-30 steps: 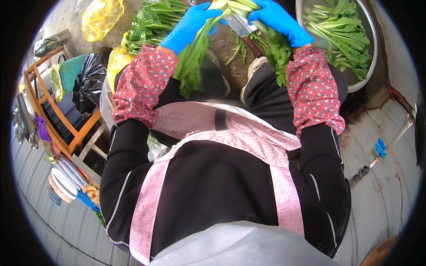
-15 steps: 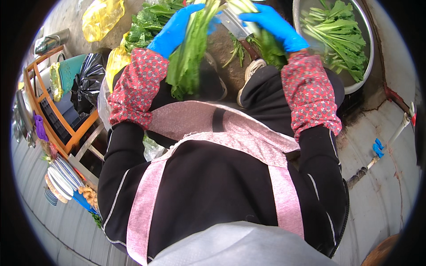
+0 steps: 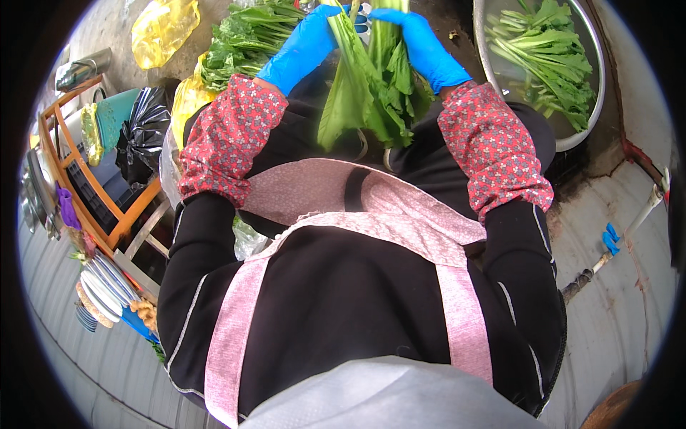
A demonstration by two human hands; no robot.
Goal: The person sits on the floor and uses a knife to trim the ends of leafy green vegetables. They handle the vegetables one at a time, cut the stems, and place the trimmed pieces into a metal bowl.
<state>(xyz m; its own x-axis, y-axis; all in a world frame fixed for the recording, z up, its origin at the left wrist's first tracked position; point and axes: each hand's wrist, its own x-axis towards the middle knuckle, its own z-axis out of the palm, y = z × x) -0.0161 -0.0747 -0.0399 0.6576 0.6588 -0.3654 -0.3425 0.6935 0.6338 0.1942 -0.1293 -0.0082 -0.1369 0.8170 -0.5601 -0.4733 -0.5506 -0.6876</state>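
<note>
Both my hands wear blue gloves and meet at the top edge of the view, over my lap. My left hand (image 3: 307,47) is closed on the pale stalks of some leafy greens (image 3: 371,93). My right hand (image 3: 423,47) also grips stalks of these greens, a little to the right. Their broad green leaves hang down between my wrists toward my knees. The fingertips are partly cut off by the frame's edge. No knife can be made out; the leaves may cover it.
To the right stands a metal basin (image 3: 599,93) with water and more greens (image 3: 547,61). A pile of greens (image 3: 250,36) lies at the upper left, near a yellow plastic bag (image 3: 166,32). Further left are a black plastic bag (image 3: 141,136) and a wooden chair (image 3: 136,214).
My hands have come closer together, and the greens have swung from the left to hang between them. The knife seen earlier between my hands is no longer visible.
</note>
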